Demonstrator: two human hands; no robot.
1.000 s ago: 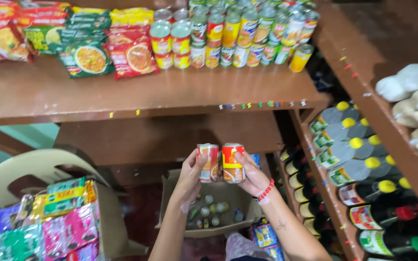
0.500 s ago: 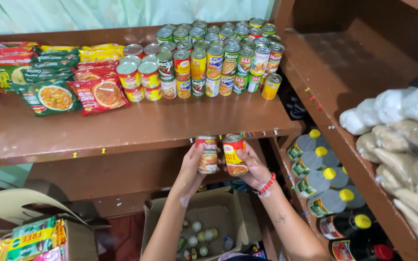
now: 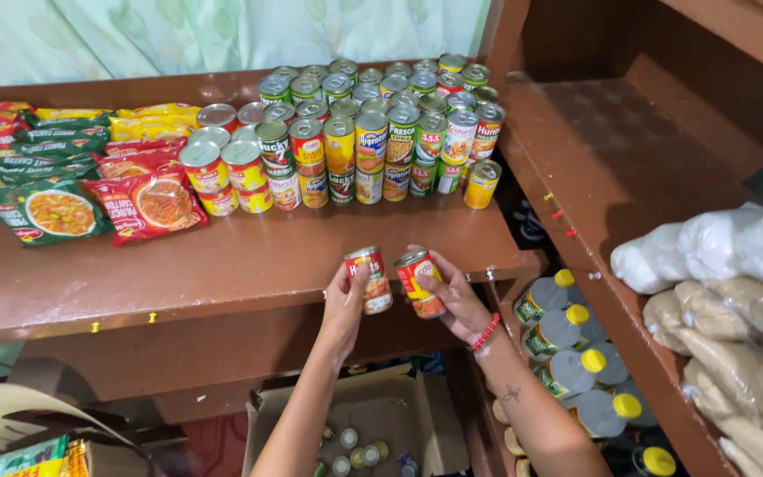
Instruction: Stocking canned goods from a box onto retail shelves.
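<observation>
My left hand grips a small red-labelled can, held upright. My right hand, with a red bead bracelet at the wrist, grips a second red and yellow can, tilted a little. Both cans are side by side at the front edge of a brown wooden shelf. At the back of that shelf stand several stacked cans in rows.
Noodle packets lie on the shelf's left. A side shelf at right carries white and tan plastic bags. Below it are bottles with yellow caps. An open cardboard box with more cans sits on the floor.
Both hands have lifted the two cans from below the shelf up to its front edge. The view has tilted upward, showing more of the shelf top.
</observation>
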